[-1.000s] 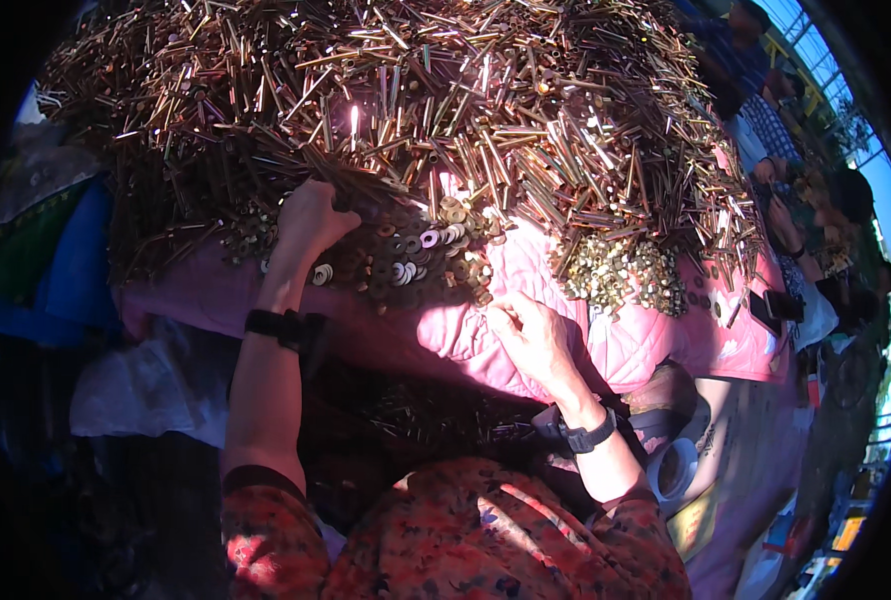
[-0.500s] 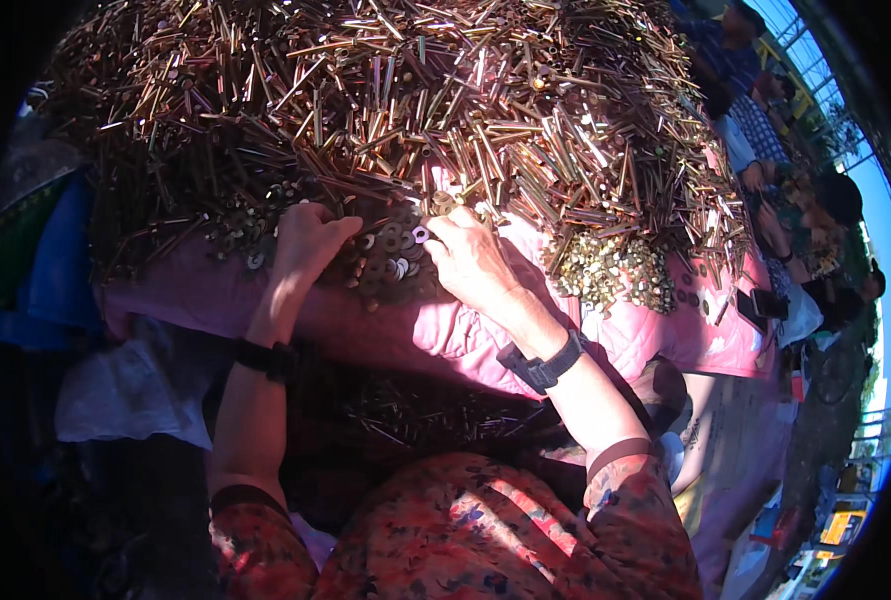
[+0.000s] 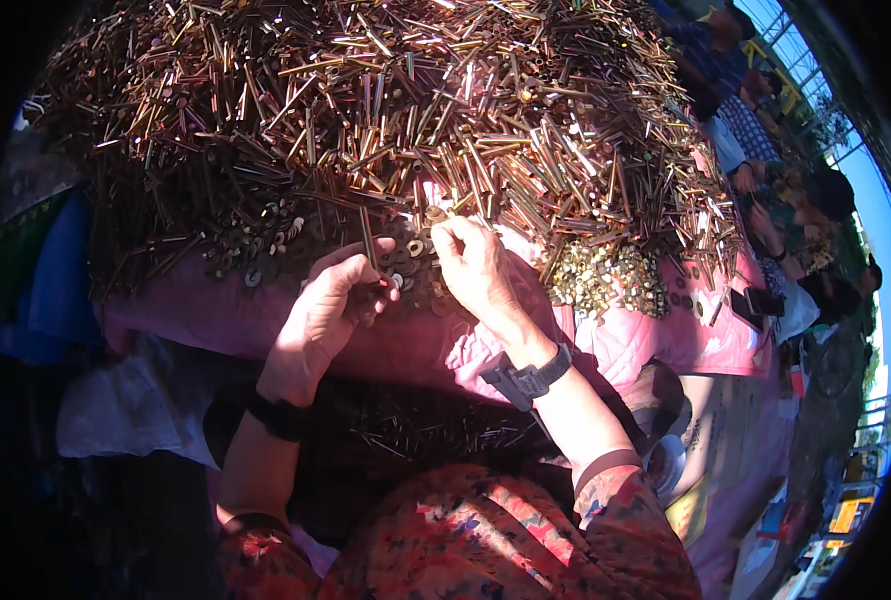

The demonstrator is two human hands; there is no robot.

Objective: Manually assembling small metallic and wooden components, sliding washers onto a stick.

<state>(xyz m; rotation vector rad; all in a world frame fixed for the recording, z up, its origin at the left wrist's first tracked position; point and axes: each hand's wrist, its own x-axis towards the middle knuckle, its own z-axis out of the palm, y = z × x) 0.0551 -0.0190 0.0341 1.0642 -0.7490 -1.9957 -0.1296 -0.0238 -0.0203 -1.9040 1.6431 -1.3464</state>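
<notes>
My left hand [image 3: 331,300] is closed round a thin metal tube [image 3: 368,235] that stands up from its fingers, tilted slightly. To its right, my right hand [image 3: 474,262] is pinched, fingertips down beside a few brassy washers [image 3: 436,214]; whatever is between those fingertips is too small to make out. Flat grey washers [image 3: 406,258] lie scattered between the two hands, on a pink quilted cloth [image 3: 206,310]. Beyond both hands rises a broad heap of loose metal tubes [image 3: 366,110].
Right of my right hand sits a pile of small brassy nuts [image 3: 611,280]. More washers [image 3: 266,240] lie left of my left hand. A dark phone-like object [image 3: 761,302] rests on the cloth's right part. Other people [image 3: 766,190] sit along the right side. A translucent plastic bag [image 3: 131,405] hangs at the left.
My left hand has drawn nearer and to the right, turned, and now shows a metal tube in its fingers. My right hand has shifted slightly and its fingers are pinched.
</notes>
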